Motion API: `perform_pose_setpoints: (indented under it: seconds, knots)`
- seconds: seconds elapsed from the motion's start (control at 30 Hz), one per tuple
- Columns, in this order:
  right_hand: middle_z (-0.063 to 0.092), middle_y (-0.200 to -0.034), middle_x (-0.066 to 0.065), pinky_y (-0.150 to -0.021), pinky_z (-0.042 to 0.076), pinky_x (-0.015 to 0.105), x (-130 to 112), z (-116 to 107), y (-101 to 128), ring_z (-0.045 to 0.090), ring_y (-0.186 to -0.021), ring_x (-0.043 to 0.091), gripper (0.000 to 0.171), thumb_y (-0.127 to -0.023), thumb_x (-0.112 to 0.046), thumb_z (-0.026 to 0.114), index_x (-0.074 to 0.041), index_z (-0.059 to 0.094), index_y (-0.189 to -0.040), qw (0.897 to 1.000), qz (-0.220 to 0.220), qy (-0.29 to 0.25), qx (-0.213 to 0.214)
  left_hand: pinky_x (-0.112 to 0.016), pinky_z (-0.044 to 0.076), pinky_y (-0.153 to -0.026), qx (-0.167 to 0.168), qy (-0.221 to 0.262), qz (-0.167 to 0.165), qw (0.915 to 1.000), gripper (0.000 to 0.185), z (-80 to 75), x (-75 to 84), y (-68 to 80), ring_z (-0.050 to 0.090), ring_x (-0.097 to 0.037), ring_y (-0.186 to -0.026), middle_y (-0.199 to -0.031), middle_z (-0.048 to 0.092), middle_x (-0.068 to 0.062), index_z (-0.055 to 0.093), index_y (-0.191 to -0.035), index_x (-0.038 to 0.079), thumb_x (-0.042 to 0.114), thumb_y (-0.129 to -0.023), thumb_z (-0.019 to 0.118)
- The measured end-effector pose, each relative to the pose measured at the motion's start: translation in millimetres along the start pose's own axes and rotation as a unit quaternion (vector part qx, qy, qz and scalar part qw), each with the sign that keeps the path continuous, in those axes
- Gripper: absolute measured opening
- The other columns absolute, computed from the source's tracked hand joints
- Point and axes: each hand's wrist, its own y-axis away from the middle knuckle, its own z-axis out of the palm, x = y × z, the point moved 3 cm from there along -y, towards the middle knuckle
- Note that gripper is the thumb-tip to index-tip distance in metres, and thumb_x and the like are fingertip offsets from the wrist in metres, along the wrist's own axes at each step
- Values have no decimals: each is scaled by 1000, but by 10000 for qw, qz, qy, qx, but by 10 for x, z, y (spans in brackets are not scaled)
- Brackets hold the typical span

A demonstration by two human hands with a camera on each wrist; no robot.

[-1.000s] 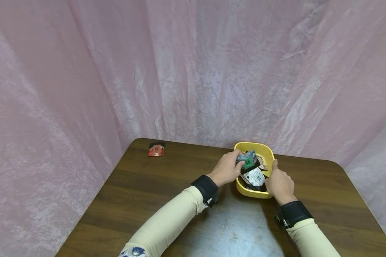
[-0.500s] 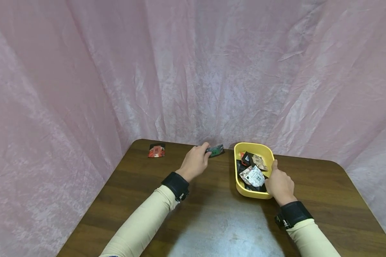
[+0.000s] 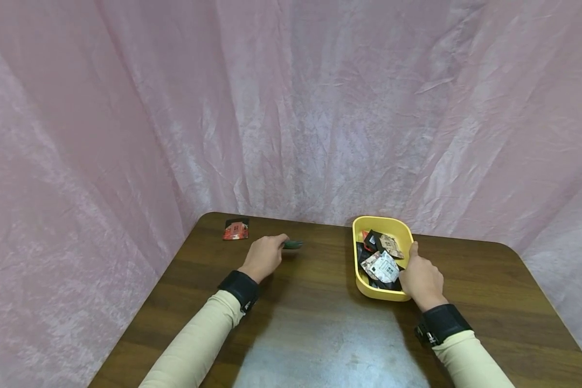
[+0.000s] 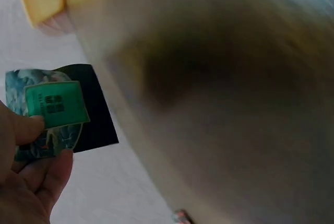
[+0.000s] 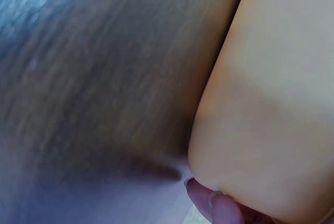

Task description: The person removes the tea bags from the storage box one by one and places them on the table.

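Note:
Over the table's left-centre, my left hand [image 3: 263, 257] pinches a small flat packet [image 3: 292, 244] between thumb and fingers. The left wrist view shows this packet [image 4: 57, 104] with a green label, a blue-grey printed pattern and a black part along one side. My right hand [image 3: 422, 277] grips the right side of a yellow plastic bin [image 3: 383, 293], one digit lying along its rim. In the right wrist view, fingertips [image 5: 224, 211] curl at the bin's wall [image 5: 271, 104]. Several packets [image 3: 385, 267], white, beige, black and orange-red, lie jumbled inside the bin.
A red and black packet [image 3: 236, 229] lies flat near the far left corner of the brown wooden table [image 3: 320, 285]. Pink curtains [image 3: 291, 108] hang behind and beside the table, close to its far edge.
The left hand has lifted the green packet out of the bin and carried it left across the table, tilting it edge-on in the head view. The right hand and bin stay in place.

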Motion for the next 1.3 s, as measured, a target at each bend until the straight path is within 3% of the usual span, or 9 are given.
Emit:
perform_pose_setpoints:
  seconds: [0.1, 0.2, 0.33, 0.43, 0.63, 0.9, 1.3]
  knots:
    - [69, -109, 34, -59, 44, 42, 5, 0, -1, 60, -71, 34, 94, -95, -15, 62, 3, 8, -169, 10000, -29, -10, 9, -43, 62, -66, -179, -187, -77, 9996, 19, 62, -124, 15, 79, -28, -80, -98, 83, -9, 77, -116, 14, 7, -103, 65]
    - [69, -110, 35, -58, 45, 42, 9, 3, -1, 61, -71, 35, 94, -94, -15, 62, 4, 8, -169, 9999, -92, -11, 47, -43, 62, -67, -566, -354, -240, 9975, 21, 127, -226, 18, 79, -29, -83, -101, 83, -10, 77, -119, 14, 7, -103, 66]
    - [69, -107, 33, -58, 44, 41, 20, -8, 3, 60, -70, 34, 93, -95, -15, 62, 4, 8, -169, 10000, -73, -20, 48, -47, 63, -73, -1119, -497, -424, 9916, 31, 194, -314, -2, 79, -32, -93, -108, 82, -12, 75, -125, 13, 2, -97, 68]
    - [69, -103, 31, -57, 43, 40, 22, -24, 8, 59, -70, 33, 94, -95, -15, 62, 4, 7, -169, 10000, -43, -28, 30, -48, 64, -77, -1356, -607, -458, 9879, 38, 234, -362, -22, 78, -32, -99, -112, 81, -14, 72, -130, 12, 1, -93, 71]
    - [69, -104, 32, -58, 43, 40, 9, -41, 9, 59, -69, 33, 94, -95, -15, 62, 4, 7, -169, 10000, -49, -30, 17, -49, 65, -80, -1569, -745, -541, 9833, 45, 295, -445, -67, 78, -33, -104, -117, 79, -16, 68, -137, 12, 5, -93, 75]
    - [69, -106, 32, -57, 43, 40, 5, -25, 0, 58, -69, 33, 95, -94, -15, 62, 3, 7, -169, 10000, 4, -42, -4, -52, 63, -87, -1793, -441, -897, 9787, 57, 396, -570, -168, 76, -36, -110, -125, 77, -20, 59, -147, 13, 2, -93, 72]
    - [69, -106, 31, -58, 43, 40, 20, -4, -17, 58, -69, 33, 96, -94, -15, 64, 2, 7, -169, 10000, 33, -64, -52, -51, 61, -88, -2216, -98, -903, 9709, 64, 439, -672, -327, 76, -38, -107, -124, 74, -26, 45, -153, 4, 5, -93, 69]
